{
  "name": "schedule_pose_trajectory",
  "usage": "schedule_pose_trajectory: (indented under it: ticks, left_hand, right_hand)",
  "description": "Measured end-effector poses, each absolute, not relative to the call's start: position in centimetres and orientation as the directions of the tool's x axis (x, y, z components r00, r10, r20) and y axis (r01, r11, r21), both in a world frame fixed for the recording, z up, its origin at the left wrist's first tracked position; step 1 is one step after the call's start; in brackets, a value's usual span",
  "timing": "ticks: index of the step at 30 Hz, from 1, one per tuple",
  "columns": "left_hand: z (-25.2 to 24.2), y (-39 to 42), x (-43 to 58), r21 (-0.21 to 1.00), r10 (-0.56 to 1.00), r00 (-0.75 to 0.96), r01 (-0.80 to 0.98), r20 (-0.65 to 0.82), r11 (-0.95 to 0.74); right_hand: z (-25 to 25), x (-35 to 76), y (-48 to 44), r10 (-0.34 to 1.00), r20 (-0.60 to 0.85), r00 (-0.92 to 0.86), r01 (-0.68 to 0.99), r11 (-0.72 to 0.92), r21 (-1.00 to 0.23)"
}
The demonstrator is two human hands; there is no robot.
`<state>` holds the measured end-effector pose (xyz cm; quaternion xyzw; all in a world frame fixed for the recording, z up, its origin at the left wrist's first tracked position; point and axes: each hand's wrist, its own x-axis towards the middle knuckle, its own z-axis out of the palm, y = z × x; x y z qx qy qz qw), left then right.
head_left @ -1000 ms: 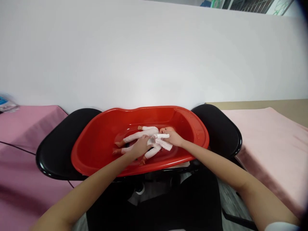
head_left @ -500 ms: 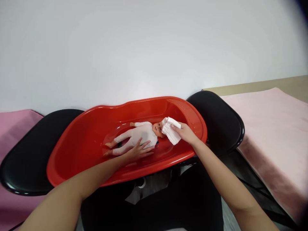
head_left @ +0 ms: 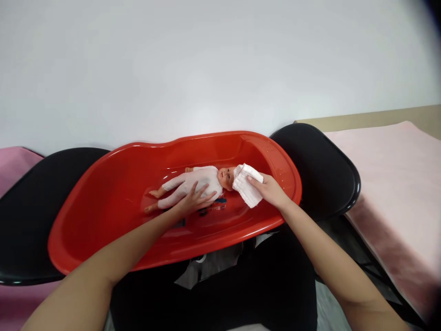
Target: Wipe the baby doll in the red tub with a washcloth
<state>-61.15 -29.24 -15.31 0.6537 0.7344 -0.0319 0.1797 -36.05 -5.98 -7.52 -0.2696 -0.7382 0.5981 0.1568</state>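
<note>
Pale, plain wall [head_left: 206, 69] fills the upper part of the view, and against it the work is at the two hands. The left hand [head_left: 197, 200] is open, palm down, its fingers spread over the near side of the doll's white-clad torso; it grips nothing, and how firmly it presses cannot be told. The right hand [head_left: 270, 188] is closed on a white cloth [head_left: 251, 192], the thumb on top and the other fingers mostly hidden beneath. One end of that cloth lies against the crown of the doll's head, while a loose corner hangs toward the near side. The doll [head_left: 203, 177] lies on its back, head to the right and bare feet to the left, its far arm stretched along its side; the near arm is hidden by the left hand. Under it is a glossy red tub [head_left: 89, 211], longer than the doll, and a small dark blue patch [head_left: 220, 200] shows on the bottom near the shoulder, whether a print or a reflection being unclear. Beneath the tub's ends stand a black seat on the left [head_left: 31, 216] and a black seat on the right [head_left: 320, 174]. Farther out, a light pink cover [head_left: 386, 161] spreads at the right, in front of a beige strip [head_left: 375, 118] along the wall, and a deeper pink cover [head_left: 17, 163] shows at the left edge. Dark clothing [head_left: 255, 289] fills the near middle, below the tub's rim.
</note>
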Motion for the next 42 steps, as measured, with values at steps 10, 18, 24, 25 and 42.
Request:
schedule_pose_trajectory:
  ticks: [10, 18, 24, 25, 42]
  left_hand:
    - [-12.8, -26.3, -66.4, -0.142, 0.977, -0.056, 0.990, -0.206, 0.026]
    - [-9.1, -22.2, -68.2, -0.226, 0.954, -0.268, 0.946, -0.136, 0.233]
    - [-6.0, -18.9, -70.0, -0.210, 0.883, -0.388, 0.917, -0.263, 0.341]
    - [-5.5, -18.3, -70.3, -0.208, 0.870, -0.410, 0.909, -0.273, 0.362]
    - [-4.6, -15.6, -73.3, -0.149, 0.785, -0.498, 0.865, -0.370, 0.479]
  right_hand:
    - [-7.3, -36.0, -6.4, 0.556, -0.112, -0.824, 0.196, 0.094, -0.976]
    - [-7.8, -35.8, -6.1, 0.537, -0.041, -0.843, 0.206, 0.251, -0.946]
    - [-7.4, -35.7, -6.7, 0.481, 0.032, -0.876, 0.197, 0.418, -0.887]
    - [-7.4, -35.7, -6.9, 0.473, 0.043, -0.880, 0.205, 0.460, -0.864]
    - [-7.7, -35.6, -7.4, 0.117, 0.224, -0.967, -0.078, 0.706, -0.704]
